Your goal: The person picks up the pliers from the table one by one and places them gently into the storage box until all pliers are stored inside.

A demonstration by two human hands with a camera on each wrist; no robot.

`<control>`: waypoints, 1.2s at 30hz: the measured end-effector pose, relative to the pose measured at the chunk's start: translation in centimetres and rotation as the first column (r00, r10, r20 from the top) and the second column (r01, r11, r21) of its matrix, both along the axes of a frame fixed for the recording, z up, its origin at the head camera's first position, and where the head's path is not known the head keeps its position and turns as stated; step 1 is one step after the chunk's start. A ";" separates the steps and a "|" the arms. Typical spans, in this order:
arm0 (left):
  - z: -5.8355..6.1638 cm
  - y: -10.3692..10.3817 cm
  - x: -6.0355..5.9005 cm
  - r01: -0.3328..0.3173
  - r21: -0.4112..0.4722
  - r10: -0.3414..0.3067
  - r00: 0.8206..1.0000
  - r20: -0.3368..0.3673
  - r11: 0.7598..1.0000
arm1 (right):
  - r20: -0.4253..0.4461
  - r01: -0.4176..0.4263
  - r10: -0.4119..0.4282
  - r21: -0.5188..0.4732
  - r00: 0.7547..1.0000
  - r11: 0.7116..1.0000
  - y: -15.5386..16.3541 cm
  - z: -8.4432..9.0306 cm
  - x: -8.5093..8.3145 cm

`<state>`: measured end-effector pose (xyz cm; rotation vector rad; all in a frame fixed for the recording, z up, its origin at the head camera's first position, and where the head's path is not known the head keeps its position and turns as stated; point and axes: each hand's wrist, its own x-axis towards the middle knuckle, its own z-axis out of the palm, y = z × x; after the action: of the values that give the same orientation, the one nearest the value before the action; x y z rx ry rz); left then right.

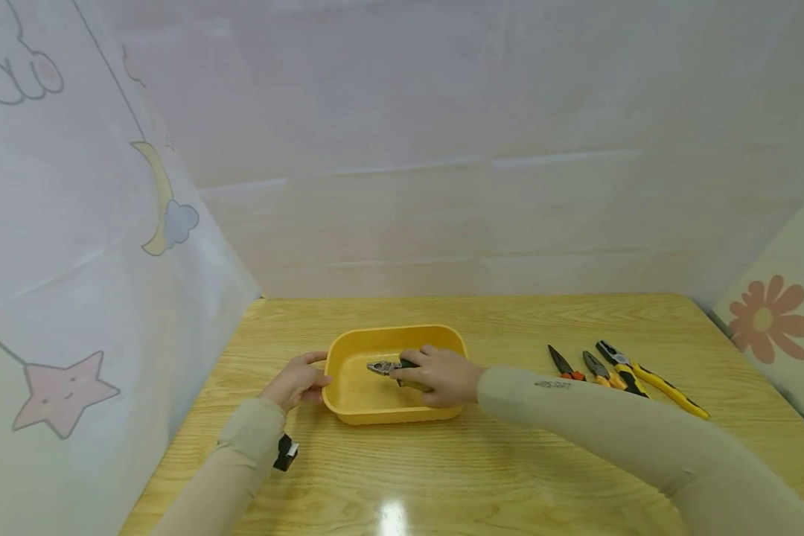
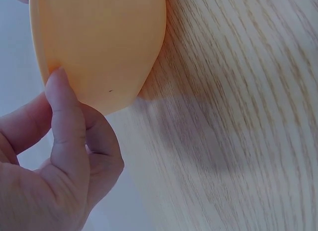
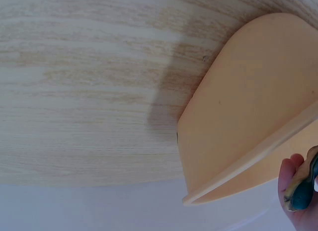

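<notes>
A yellow plastic basin stands on the wooden table, in front of me. My left hand grips its left end; the left wrist view shows the thumb and fingers pinching the basin's rim. Over the basin's inside, my right hand holds a pair of pliers, its metal jaws pointing left. Their handles are dark green and yellow, and the fingers cover part of them. In the right wrist view the handle ends show beside the fingers, above the basin's rim.
To the right on the table lie needle-nose pliers with red-orange handles, pliers with orange-yellow handles and pliers with yellow-black handles. My right sleeve passes just in front of them. Pale printed sheets hang behind and at both sides.
</notes>
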<state>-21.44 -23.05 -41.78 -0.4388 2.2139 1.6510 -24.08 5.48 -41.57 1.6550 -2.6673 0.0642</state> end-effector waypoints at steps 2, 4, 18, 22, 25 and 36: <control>0.0 0.0 0.0 -0.003 -0.005 0.003 1.000 0.000 1.000 | 0.008 0.002 -0.002 0.019 1.000 1.000 -0.1 -0.2 -0.2; 0.0 0.0 0.0 -0.002 -0.011 0.002 1.000 -0.001 1.000 | 0.017 -0.002 0.002 0.028 1.000 1.000 -0.2 -0.4 -0.5; -0.3 0.2 -0.1 -0.031 -0.006 0.031 1.000 0.002 1.000 | -0.030 -0.066 0.069 0.096 0.997 0.993 -0.9 -2.8 -2.4; -0.2 0.2 -0.1 -0.028 -0.008 0.028 1.000 0.004 1.000 | -0.073 -0.062 0.073 0.143 0.995 0.988 -1.5 -3.1 -2.3; -0.1 0.2 -0.1 -0.026 -0.011 0.026 1.000 0.005 1.000 | -0.088 -0.052 0.070 0.187 0.994 0.981 -1.9 -3.1 -2.0; -0.1 0.3 -0.1 -0.034 -0.022 0.034 0.999 0.007 0.999 | 0.027 0.044 -0.057 0.334 0.998 0.941 -3.4 -2.6 -2.0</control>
<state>-21.54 -22.74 -41.90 -0.4900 2.2326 1.6416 -26.11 2.09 -44.16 1.6737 -2.8739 -0.3841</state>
